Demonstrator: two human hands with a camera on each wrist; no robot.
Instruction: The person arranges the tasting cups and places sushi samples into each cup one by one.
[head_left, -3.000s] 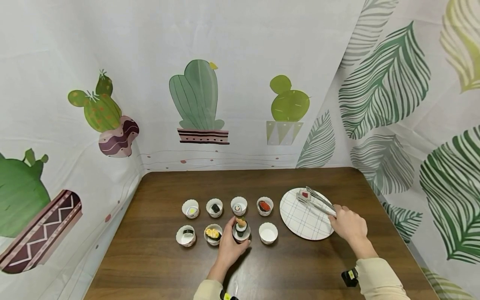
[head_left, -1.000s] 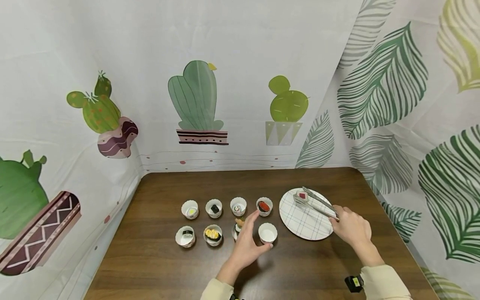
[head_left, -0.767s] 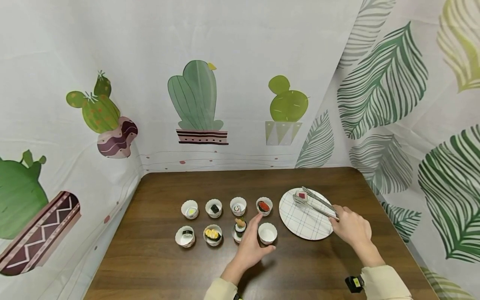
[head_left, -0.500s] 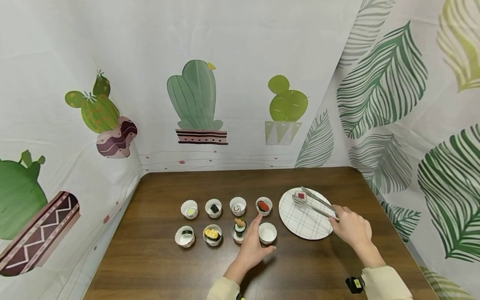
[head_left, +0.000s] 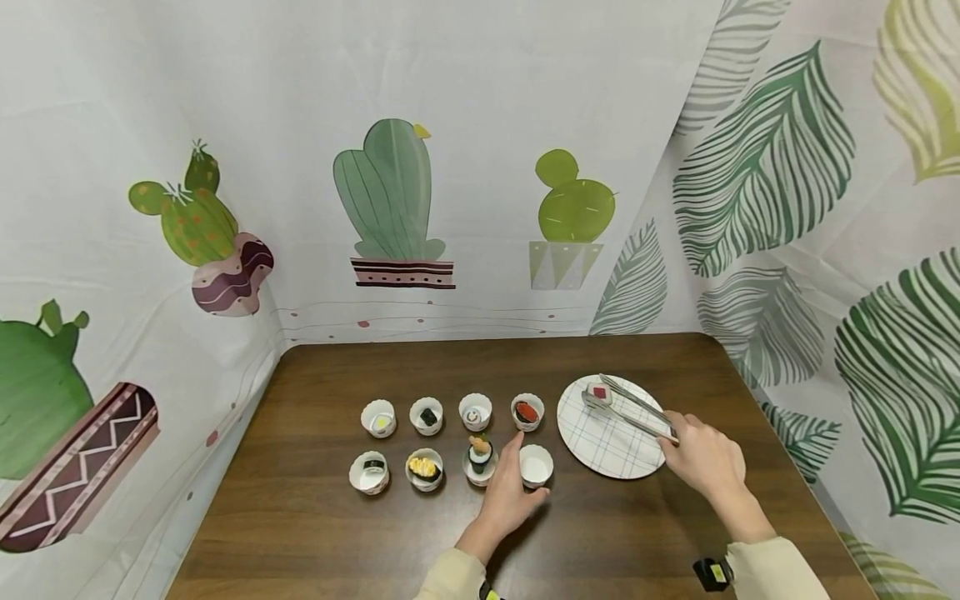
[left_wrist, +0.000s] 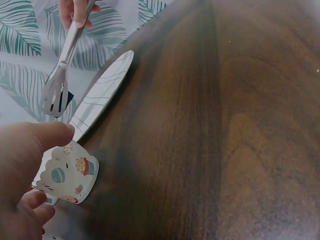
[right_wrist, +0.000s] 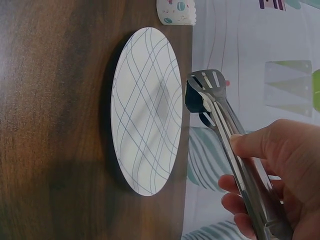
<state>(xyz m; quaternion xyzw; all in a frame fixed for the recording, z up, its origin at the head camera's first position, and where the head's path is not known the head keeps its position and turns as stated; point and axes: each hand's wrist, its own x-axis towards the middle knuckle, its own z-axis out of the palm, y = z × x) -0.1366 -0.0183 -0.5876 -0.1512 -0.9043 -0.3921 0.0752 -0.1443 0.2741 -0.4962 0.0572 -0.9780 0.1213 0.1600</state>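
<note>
My left hand [head_left: 508, 493] curves round a white scalloped paper cup [head_left: 537, 467] at the near right of the cup rows, thumb on one side and fingers on the other. In the left wrist view, this cup [left_wrist: 75, 172] shows printed cupcakes, and nothing shows inside it in the head view. Stainless steel tongs [head_left: 641, 412] are held in my right hand [head_left: 703, 454]. Between their slotted ends sits a sushi roll [head_left: 598, 394] with a red centre, raised above a round white plate with blue lines [head_left: 618, 454]. Right wrist view: the roll [right_wrist: 194, 99] looks dark from the side.
Several more paper cups stand in two rows, each with a sushi piece: shrimp-topped [head_left: 480, 454], yellow-topped [head_left: 424, 469], red-topped [head_left: 527, 412] and others. Printed cloth [head_left: 480, 167] hangs behind the brown wooden table [head_left: 315, 542].
My left hand has left the shrimp-topped sushi's cup and moved right, to the neighbouring cup. The tongs with the roll have shifted slightly left over the plate.
</note>
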